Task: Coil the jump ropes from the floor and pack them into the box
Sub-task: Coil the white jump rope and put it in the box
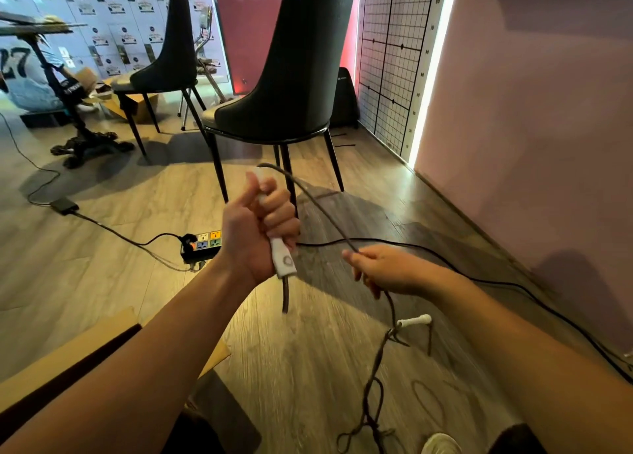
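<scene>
**jump rope half gathered, one handle in hand**

our left hand [255, 229] was balled in a fist round one white handle [282, 260], roughly upright above the wood floor [137, 299], thumb sticking up, with a short stub hanging out the bottom end. the grey rope [318, 206] came off the top of it, arced over to the right and ran down into our right hand [380, 270], which pinched it between thumb and curled fingers. below that hand it dropped to the floor and lay in loose tangled loops near our shoe [440, 443]. the second white handle [414, 320] lay on the floor just right of the hanging rope. the cardboard box [68, 350] showed at lower left, partly under our left forearm; we couldn't tell what was inside. a black chair [291, 76] stood just behind both hands, and a power strip [202, 244] lay left of our left wrist.
</scene>
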A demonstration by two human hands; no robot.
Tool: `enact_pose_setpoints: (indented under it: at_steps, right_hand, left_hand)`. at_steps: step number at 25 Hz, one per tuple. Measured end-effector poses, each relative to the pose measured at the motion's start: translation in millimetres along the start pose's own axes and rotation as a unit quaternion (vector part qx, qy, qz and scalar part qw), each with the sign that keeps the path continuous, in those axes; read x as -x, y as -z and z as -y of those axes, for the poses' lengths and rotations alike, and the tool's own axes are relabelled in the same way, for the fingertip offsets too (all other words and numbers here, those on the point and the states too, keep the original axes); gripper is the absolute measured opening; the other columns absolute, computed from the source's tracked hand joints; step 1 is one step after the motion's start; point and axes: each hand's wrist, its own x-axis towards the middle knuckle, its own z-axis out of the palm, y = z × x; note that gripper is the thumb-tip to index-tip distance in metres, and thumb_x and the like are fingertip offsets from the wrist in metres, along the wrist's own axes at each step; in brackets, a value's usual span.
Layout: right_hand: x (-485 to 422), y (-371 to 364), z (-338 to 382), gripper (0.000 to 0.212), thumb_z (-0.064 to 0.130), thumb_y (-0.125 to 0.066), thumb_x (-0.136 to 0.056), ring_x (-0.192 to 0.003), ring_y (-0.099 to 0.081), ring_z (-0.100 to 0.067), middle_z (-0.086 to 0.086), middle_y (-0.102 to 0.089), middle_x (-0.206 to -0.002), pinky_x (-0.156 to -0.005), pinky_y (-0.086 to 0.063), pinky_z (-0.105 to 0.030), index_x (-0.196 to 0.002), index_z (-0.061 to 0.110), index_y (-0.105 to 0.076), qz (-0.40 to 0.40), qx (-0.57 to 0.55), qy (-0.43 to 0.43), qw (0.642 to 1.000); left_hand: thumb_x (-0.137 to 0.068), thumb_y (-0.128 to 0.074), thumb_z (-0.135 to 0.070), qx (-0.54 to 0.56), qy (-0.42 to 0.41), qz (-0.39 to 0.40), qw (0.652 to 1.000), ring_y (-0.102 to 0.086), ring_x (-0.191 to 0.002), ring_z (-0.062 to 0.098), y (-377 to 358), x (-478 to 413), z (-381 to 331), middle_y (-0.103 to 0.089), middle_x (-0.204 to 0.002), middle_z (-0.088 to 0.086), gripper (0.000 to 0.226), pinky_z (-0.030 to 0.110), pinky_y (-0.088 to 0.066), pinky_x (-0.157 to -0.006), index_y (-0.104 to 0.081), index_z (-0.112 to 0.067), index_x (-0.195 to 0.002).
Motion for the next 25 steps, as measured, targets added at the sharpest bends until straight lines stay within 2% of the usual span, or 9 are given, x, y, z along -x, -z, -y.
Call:
enact_pose_setpoints:
  at_steps: [2, 4, 7, 9, 11, 14, 16, 20, 25]
  right_hand:
    - [4, -7, -5, 0.05, 0.053, -0.04, -0.102, -0.069, -0.067, -0.017, -0.007, -0.068, -0.074, -0.081, -0.054, -0.038, -0.089, 0.011, -0.063, 0.114, 0.035, -0.05, 0.992]
    - [7, -9, -8, 0.045, 0.05, -0.047, -0.1, -0.067, -0.068, -0.018, -0.005, -0.065, -0.069, -0.08, -0.056, -0.036, -0.083, 0.011, -0.061, 0.157, 0.016, -0.055, 0.986]
    - [8, 0, -4, 0.043, 0.05, -0.054, -0.097, -0.055, -0.058, -0.013, 0.001, -0.057, -0.06, -0.062, -0.053, -0.031, -0.075, 0.014, -0.061, 0.044, 0.041, 0.006, 0.998]
    - [7, 7, -1, 0.042, 0.05, -0.057, -0.095, -0.053, -0.05, -0.009, 0.003, -0.054, -0.06, -0.058, -0.046, -0.029, -0.074, 0.014, -0.063, -0.065, 0.083, 0.066, 0.992]
    - [6, 11, 1, 0.038, 0.048, -0.059, -0.094, -0.051, -0.044, -0.004, 0.005, -0.054, -0.06, -0.055, -0.04, -0.024, -0.075, 0.014, -0.064, -0.154, 0.097, 0.144, 0.973]
    - [6, 13, 7, 0.034, 0.05, -0.058, -0.094, -0.048, -0.046, -0.004, 0.011, -0.053, -0.058, -0.048, -0.032, -0.016, -0.078, 0.021, -0.062, -0.262, 0.145, 0.25, 0.921]
    - [4, 13, 10, 0.036, 0.054, -0.055, -0.094, -0.051, -0.05, -0.005, 0.011, -0.056, -0.062, -0.049, -0.038, -0.021, -0.082, 0.021, -0.063, -0.308, 0.172, 0.274, 0.895]
    - [6, 17, 10, 0.051, 0.065, -0.052, -0.091, -0.049, -0.048, -0.008, 0.009, -0.052, -0.058, -0.045, -0.031, -0.022, -0.075, 0.017, -0.058, -0.39, 0.196, 0.219, 0.873]
    - [2, 23, 1, 0.065, 0.074, -0.041, -0.087, -0.048, -0.042, -0.013, 0.003, -0.047, -0.054, -0.048, -0.03, -0.026, -0.059, 0.016, -0.046, -0.317, 0.116, 0.112, 0.935]
  left_hand:
    - [-0.103, -0.036, -0.043, 0.079, -0.113, -0.065, 0.988, -0.032, -0.043, 0.006, 7, -8, -13, -0.033, -0.057, -0.008, 0.037, 0.017, -0.031, -0.042, -0.044, -0.019, -0.076]
    - [-0.104, -0.038, -0.038, 0.131, -0.187, -0.125, 0.966, -0.038, -0.05, 0.009, 17, -16, -28, -0.039, -0.062, -0.003, 0.027, 0.021, -0.041, -0.052, -0.044, -0.017, -0.088]
    - [-0.105, -0.038, -0.031, 0.03, -0.22, -0.175, 0.959, -0.042, -0.056, 0.01, 38, -19, -34, -0.043, -0.068, -0.001, 0.012, 0.026, -0.049, -0.068, -0.04, -0.02, -0.107]
    - [-0.105, -0.039, -0.024, -0.164, -0.232, -0.173, 0.943, -0.044, -0.06, 0.01, 46, -18, -29, -0.044, -0.071, -0.003, 0.005, 0.029, -0.05, -0.073, -0.042, -0.024, -0.1]
    - [-0.105, -0.04, -0.021, -0.408, -0.209, -0.157, 0.875, -0.049, -0.067, 0.014, 49, -18, -21, -0.046, -0.078, -0.003, 0.009, 0.033, -0.051, -0.073, -0.044, -0.026, -0.099]
    - [-0.107, -0.038, -0.032, -0.687, -0.058, -0.123, 0.714, -0.057, -0.087, 0.043, 41, -15, -4, -0.055, -0.09, 0.009, 0.02, 0.051, -0.049, -0.081, -0.052, -0.019, -0.109]
    - [-0.102, -0.032, -0.055, -0.756, 0.065, -0.096, 0.644, -0.058, -0.077, 0.032, 32, -12, 6, -0.056, -0.088, 0.013, 0.047, 0.044, -0.05, -0.071, -0.052, -0.014, -0.109]
    - [-0.085, -0.024, -0.077, -0.681, 0.252, 0.006, 0.687, -0.033, -0.046, 0.011, 10, -2, 19, -0.038, -0.056, -0.003, 0.07, 0.026, -0.033, -0.047, -0.051, -0.012, -0.081]
    - [-0.102, -0.026, -0.053, -0.302, 0.273, 0.115, 0.906, -0.017, -0.038, 0.01, -2, 3, 18, -0.023, -0.051, -0.004, 0.052, 0.02, -0.02, -0.037, -0.043, -0.016, -0.069]
